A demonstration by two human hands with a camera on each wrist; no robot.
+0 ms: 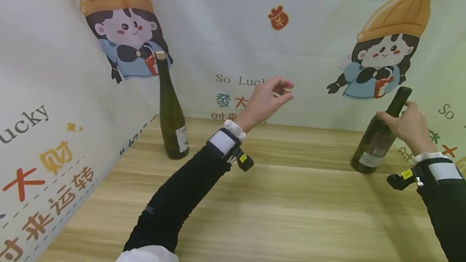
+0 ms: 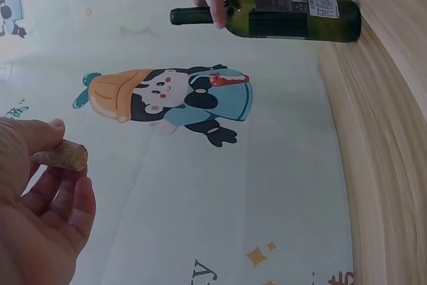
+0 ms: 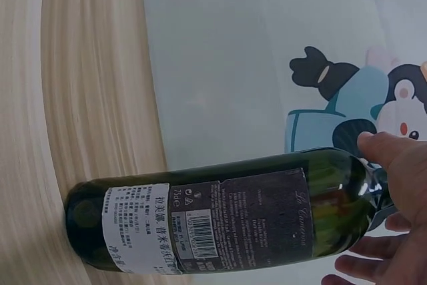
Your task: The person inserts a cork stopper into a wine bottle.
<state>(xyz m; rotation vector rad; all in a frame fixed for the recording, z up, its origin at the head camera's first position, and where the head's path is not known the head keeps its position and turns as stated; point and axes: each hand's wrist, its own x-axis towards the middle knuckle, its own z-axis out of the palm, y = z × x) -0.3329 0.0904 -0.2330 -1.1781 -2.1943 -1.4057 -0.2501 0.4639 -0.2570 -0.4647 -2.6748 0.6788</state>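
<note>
My left hand (image 1: 265, 102) is raised above the back of the table and pinches a cork (image 2: 65, 157) between thumb and fingers. At the right, my right hand (image 1: 411, 126) grips a dark green wine bottle (image 1: 375, 144) around its shoulder and lower neck. That bottle stands on the table with an uncovered mouth. Its back label (image 3: 200, 228), with a barcode and a white sticker, faces the right wrist camera. To the left of my left hand stands a second green wine bottle (image 1: 170, 116), a cork (image 1: 160, 55) sitting in its mouth.
The wooden table (image 1: 276, 213) meets a white printed cloth (image 1: 316, 51) hanging behind it. More of this cloth (image 1: 32, 68) covers the left side, close to the corked bottle. Wrist cameras are strapped over both dark sleeves (image 1: 182, 193).
</note>
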